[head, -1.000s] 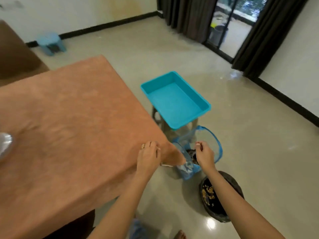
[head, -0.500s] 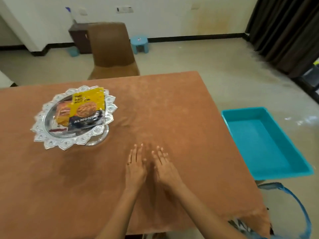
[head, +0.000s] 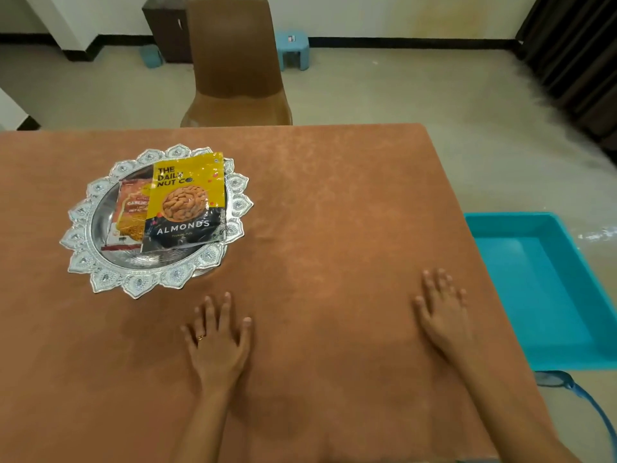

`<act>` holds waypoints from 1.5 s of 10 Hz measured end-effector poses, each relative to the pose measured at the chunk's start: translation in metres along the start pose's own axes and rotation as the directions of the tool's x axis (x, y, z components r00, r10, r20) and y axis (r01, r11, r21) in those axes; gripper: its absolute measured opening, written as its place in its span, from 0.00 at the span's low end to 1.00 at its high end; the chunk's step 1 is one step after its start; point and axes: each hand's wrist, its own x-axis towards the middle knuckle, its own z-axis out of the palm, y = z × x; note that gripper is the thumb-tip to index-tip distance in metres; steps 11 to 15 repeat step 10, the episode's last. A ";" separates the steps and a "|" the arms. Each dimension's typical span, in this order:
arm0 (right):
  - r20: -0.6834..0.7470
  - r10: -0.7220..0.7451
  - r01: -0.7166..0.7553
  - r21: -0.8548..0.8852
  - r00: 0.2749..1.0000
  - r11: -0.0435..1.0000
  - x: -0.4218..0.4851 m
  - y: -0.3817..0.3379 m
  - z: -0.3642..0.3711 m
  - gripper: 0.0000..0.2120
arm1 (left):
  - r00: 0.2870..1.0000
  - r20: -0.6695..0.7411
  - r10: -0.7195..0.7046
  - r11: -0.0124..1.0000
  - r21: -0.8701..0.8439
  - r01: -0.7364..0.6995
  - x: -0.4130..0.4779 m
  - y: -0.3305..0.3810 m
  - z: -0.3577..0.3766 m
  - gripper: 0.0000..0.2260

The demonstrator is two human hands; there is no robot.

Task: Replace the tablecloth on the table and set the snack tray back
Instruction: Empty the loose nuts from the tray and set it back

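On the orange tablecloth (head: 334,202) covering the desk, the silver snack tray (head: 100,262) holds an almond packet (head: 185,202). Nearer, the left hand (head: 217,342) lies flat, fingers spread; the right hand (head: 444,312) presses likewise, beside a blue bin (head: 547,289).

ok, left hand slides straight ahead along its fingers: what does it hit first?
The left hand lies flat on the orange-brown tablecloth, fingers pointing away and slightly right. That line looks free to the table's far edge; the ornate silver snack tray sits just left of it, though a graze is possible.
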 end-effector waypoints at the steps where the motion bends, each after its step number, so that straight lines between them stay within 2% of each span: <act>1: 0.060 0.330 -0.334 0.066 0.942 0.940 -0.008 0.096 -0.027 0.43 | 0.972 -0.002 -0.236 0.971 -0.052 0.235 0.006 -0.066 -0.014 0.32; 2: 0.052 0.485 -0.488 0.103 0.873 0.867 -0.008 0.091 -0.032 0.46 | 0.857 -0.050 -0.513 0.850 -0.170 0.499 0.012 -0.088 -0.020 0.35; 3: -0.170 0.221 -0.205 0.105 0.960 0.973 -0.024 -0.008 -0.018 0.34 | 0.887 -0.090 -0.453 0.872 -0.251 0.420 0.009 -0.024 -0.023 0.35; 4: -0.134 -0.140 0.160 0.155 0.981 0.975 -0.067 -0.097 0.007 0.29 | 0.998 -0.071 -0.002 0.979 -0.202 -0.012 -0.015 0.046 -0.011 0.29; 5: -0.020 -0.460 0.459 0.117 0.887 0.880 -0.127 -0.153 0.043 0.30 | 0.891 0.059 0.449 0.888 -0.136 -0.439 -0.054 0.099 0.017 0.24; 6: -0.021 -0.440 0.440 0.022 0.898 0.898 -0.124 -0.124 0.043 0.30 | 0.866 0.090 0.491 0.871 -0.081 -0.485 -0.053 0.087 0.022 0.24; 7: 0.053 -0.209 0.210 -0.003 0.976 0.978 -0.103 -0.048 0.020 0.30 | 0.925 0.086 0.370 0.929 -0.028 -0.369 -0.045 0.045 0.019 0.26; 8: 0.061 -0.013 0.014 -0.017 0.998 1.000 -0.101 0.014 0.002 0.32 | 0.953 0.118 0.279 0.960 -0.013 -0.279 -0.050 0.014 0.014 0.27; 9: 0.078 0.210 -0.211 0.007 0.975 0.977 -0.113 0.107 -0.017 0.36 | 0.974 0.168 0.154 0.988 -0.010 -0.155 -0.071 -0.041 0.006 0.31; 10: 0.096 0.372 -0.379 0.068 0.923 0.923 -0.119 0.136 -0.019 0.40 | 0.989 0.131 -0.062 0.997 -0.031 0.066 -0.075 -0.060 -0.002 0.36; 15: 0.096 0.372 -0.379 0.068 0.923 0.923 -0.119 0.136 -0.019 0.40 | 0.989 0.131 -0.062 0.997 -0.031 0.066 -0.075 -0.060 -0.002 0.36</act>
